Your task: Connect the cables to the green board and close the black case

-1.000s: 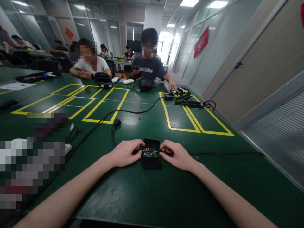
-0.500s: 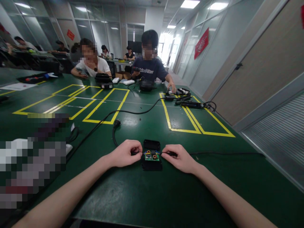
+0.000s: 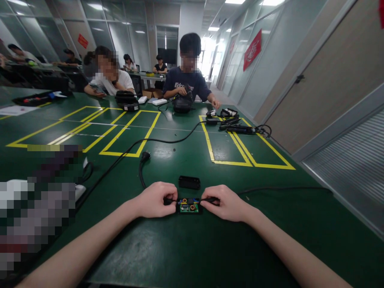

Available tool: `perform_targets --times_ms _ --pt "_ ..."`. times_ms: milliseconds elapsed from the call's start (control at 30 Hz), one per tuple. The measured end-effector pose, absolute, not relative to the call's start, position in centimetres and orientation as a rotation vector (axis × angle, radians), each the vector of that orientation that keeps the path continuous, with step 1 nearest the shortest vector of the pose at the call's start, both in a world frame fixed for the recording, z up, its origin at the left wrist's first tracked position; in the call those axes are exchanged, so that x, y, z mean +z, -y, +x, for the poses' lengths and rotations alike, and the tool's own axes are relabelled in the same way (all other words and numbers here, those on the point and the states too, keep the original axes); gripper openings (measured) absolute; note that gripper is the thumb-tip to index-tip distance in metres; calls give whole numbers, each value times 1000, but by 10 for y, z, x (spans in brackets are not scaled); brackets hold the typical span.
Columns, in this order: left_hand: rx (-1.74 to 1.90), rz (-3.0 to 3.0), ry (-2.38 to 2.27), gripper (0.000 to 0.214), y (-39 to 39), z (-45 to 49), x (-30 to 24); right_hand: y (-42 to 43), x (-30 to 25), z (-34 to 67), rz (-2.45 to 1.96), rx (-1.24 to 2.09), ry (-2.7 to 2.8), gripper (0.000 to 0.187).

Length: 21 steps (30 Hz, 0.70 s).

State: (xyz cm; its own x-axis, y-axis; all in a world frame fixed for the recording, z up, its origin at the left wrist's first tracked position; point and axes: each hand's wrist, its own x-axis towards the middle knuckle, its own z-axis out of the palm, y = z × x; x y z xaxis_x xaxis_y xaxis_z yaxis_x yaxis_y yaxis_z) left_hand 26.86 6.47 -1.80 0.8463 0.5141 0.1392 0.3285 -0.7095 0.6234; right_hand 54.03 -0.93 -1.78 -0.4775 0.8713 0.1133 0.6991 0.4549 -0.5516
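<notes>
Between my hands lies a small green circuit board (image 3: 189, 208) with copper-wound ring coils and blue wires at both ends. It appears to sit in a black case half, of which only dark edges show. My left hand (image 3: 156, 200) is closed in a pinch around the black power cord (image 3: 167, 201) at the board's left end. At the right end, the fingers of my right hand (image 3: 228, 203) pinch another black cable (image 3: 211, 199). Just beyond the board rests a separate, open black case half (image 3: 189, 183), touched by neither hand.
A plug (image 3: 145, 156) lies beyond my left hand. One long black cable (image 3: 168, 141) crosses the green table (image 3: 156, 256), marked with yellow tape. Across it, a person in a dark shirt (image 3: 187, 82) reaches toward adapters and tools (image 3: 237, 127). Blurred objects (image 3: 45, 212) stand at left.
The board and both cable ends have moved slightly toward me, over the near case half, which now hardly shows. The far case half stands farther from the board. The person opposite has drawn back a hand.
</notes>
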Motion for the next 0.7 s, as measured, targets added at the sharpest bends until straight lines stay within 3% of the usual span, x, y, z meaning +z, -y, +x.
perform_targets --times_ms 200,400,700 --pt "421 2589 -731 8 -65 271 -14 4 -25 542 -1455 538 2299 19" --pt "410 2659 -722 7 -66 269 -15 -1 -30 547 -1365 436 2334 47" --pt "419 2680 -793 29 -69 271 -21 -2 -32 544 -1393 393 2285 34"
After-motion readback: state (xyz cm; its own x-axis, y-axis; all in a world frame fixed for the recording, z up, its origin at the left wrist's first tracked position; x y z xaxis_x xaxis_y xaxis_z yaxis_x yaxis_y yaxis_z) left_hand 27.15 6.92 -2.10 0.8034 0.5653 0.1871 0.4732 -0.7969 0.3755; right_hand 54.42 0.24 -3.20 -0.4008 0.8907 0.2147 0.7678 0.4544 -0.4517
